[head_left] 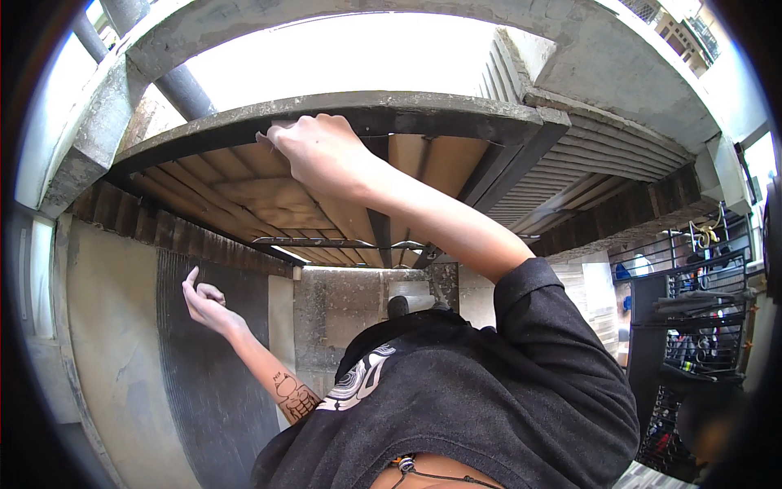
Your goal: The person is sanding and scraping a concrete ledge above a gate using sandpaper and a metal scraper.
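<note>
Weathered wall (114, 301) occupies 8 to 9 o'clock, with a black rack (649, 314) at 3 o'clock. A grey rail (407, 100) arches from 10 to 1 o'clock, bordering brown panels (277, 200); the right hand (314, 151), at 11 o'clock, is clenched at its edge, but whether it grasps anything cannot be determined. The left hand (208, 303), between 8 and 9 o'clock, is released, fingers partly curled.
</note>
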Demonstrator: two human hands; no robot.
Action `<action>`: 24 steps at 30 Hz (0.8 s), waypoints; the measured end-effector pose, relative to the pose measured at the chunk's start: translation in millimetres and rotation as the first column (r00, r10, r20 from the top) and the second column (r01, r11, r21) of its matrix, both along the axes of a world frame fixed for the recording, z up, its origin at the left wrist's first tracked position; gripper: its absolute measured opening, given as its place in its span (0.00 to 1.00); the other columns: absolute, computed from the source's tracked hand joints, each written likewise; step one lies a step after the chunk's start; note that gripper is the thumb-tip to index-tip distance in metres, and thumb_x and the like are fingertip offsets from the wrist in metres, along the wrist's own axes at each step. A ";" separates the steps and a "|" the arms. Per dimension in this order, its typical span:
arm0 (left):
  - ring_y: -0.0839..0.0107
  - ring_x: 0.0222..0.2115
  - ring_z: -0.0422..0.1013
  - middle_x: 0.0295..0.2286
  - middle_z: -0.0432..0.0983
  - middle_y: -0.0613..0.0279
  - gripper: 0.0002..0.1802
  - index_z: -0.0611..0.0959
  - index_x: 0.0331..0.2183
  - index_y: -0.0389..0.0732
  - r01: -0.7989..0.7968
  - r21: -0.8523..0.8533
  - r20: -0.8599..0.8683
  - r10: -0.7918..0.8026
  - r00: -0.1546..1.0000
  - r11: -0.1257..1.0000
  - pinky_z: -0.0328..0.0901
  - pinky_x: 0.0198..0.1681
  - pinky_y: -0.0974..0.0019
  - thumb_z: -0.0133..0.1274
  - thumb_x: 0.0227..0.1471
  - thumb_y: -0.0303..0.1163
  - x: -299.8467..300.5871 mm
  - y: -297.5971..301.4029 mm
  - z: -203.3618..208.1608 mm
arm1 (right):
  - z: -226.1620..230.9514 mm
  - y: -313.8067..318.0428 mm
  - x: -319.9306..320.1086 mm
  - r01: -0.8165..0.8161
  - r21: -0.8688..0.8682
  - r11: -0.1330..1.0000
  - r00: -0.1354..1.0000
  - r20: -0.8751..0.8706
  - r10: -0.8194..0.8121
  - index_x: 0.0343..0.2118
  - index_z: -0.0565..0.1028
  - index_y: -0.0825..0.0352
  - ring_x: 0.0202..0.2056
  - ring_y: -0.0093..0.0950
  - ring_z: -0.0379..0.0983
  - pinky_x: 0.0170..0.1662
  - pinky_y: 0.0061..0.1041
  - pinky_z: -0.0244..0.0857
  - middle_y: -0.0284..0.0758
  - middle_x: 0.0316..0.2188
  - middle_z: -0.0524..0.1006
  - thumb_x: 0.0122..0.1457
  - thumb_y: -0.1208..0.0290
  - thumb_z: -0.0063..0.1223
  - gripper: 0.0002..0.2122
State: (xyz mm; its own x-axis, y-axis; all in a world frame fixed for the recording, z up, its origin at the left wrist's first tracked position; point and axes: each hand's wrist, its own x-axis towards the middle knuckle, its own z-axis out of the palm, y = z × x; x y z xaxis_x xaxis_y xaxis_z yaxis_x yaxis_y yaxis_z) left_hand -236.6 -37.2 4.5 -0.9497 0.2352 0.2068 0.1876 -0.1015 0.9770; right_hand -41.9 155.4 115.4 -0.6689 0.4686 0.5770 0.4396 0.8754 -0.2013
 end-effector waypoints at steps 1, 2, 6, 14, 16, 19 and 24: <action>0.86 0.13 0.47 0.11 0.54 0.76 0.22 0.79 0.38 0.37 -0.016 0.008 0.019 0.016 1.000 1.000 0.39 0.16 0.78 0.37 0.59 0.44 -1.9 -4.4 1.3 | -0.2 5.9 1.7 0.003 0.000 1.000 1.000 -0.003 -0.003 0.23 0.76 0.68 0.26 0.35 0.78 0.28 0.34 0.70 0.43 0.18 0.76 0.46 0.78 0.50 0.04; 0.86 0.13 0.47 0.11 0.54 0.76 0.22 0.79 0.38 0.37 -0.012 0.008 0.016 0.012 1.000 1.000 0.39 0.16 0.78 0.37 0.59 0.44 -5.4 -8.7 1.5 | -0.3 17.5 4.4 0.030 0.030 0.999 0.997 -0.073 -0.028 0.24 0.76 0.68 0.26 0.35 0.78 0.28 0.34 0.70 0.43 0.18 0.76 0.45 0.78 0.50 0.04; 0.86 0.13 0.48 0.11 0.55 0.76 0.22 0.79 0.38 0.37 -0.065 0.028 -0.046 0.066 0.997 0.998 0.41 0.15 0.79 0.37 0.60 0.43 -14.6 -23.2 1.0 | 0.7 3.0 8.7 -0.006 -0.001 1.000 1.000 -0.030 0.006 0.29 0.76 0.66 0.25 0.38 0.77 0.28 0.35 0.70 0.41 0.19 0.76 0.44 0.78 0.48 0.08; 0.87 0.10 0.46 0.10 0.54 0.75 0.21 0.78 0.41 0.36 0.048 -0.143 -0.086 -0.061 0.994 0.989 0.45 0.14 0.80 0.40 0.61 0.43 4.9 -7.8 19.9 | 9.9 -11.3 58.7 0.124 0.054 0.991 0.970 -0.218 -0.110 0.37 0.77 0.64 0.30 0.34 0.78 0.33 0.32 0.72 0.37 0.30 0.79 0.47 0.82 0.44 0.14; 0.87 0.10 0.46 0.09 0.54 0.75 0.22 0.79 0.39 0.35 0.094 -0.138 -0.121 -0.111 0.986 0.986 0.44 0.15 0.79 0.40 0.61 0.44 -2.1 0.0 16.8 | 13.5 -1.6 87.4 0.332 0.001 0.943 0.937 -0.118 -0.329 0.37 0.77 0.64 0.34 0.33 0.77 0.36 0.32 0.72 0.37 0.33 0.79 0.47 0.83 0.43 0.15; 0.87 0.13 0.49 0.09 0.54 0.76 0.25 0.81 0.35 0.35 0.274 -0.112 -0.174 -0.291 0.941 0.955 0.44 0.18 0.77 0.37 0.61 0.44 8.6 30.7 22.0 | -8.4 22.3 118.0 0.517 0.228 0.825 0.856 -0.122 -0.503 0.41 0.76 0.64 0.38 0.35 0.77 0.38 0.32 0.72 0.43 0.38 0.77 0.46 0.85 0.43 0.18; 0.80 0.18 0.61 0.15 0.66 0.68 0.20 0.81 0.32 0.33 0.471 -0.135 -0.488 -0.472 0.734 0.872 0.56 0.28 0.74 0.37 0.60 0.36 54.7 92.6 64.4 | -0.9 -18.5 119.6 0.320 -0.017 0.947 0.947 0.036 -0.320 0.42 0.76 0.65 0.34 0.37 0.77 0.33 0.30 0.73 0.41 0.40 0.77 0.48 0.83 0.46 0.17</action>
